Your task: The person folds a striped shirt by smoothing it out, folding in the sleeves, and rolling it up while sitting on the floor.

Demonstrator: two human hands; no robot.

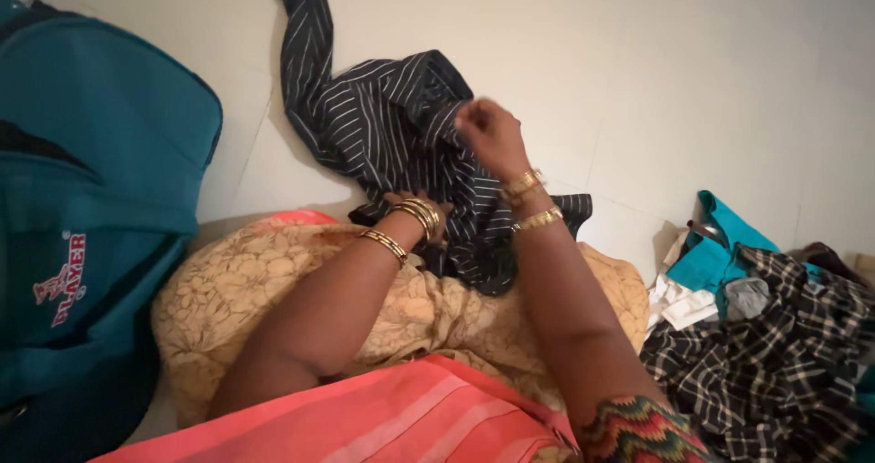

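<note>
A black shirt with thin white stripes [365, 121] lies crumpled on the white tiled floor, one part stretching away to the top of the view. My right hand [488, 135] is closed on a fold of it and lifts the cloth slightly. My left hand [421, 215] presses down on the shirt's near edge, fingers mostly hidden under the fabric. Both wrists wear gold bangles. The shirt's near part rests on my lap, which is covered in beige patterned cloth [246, 290].
A large teal backpack [87, 199] stands at the left. At the right lies a heap of clothes: a dark checked shirt [775, 354], a teal garment [720, 249] and white cloth [679, 303]. White floor tiles [656, 71] stretch beyond.
</note>
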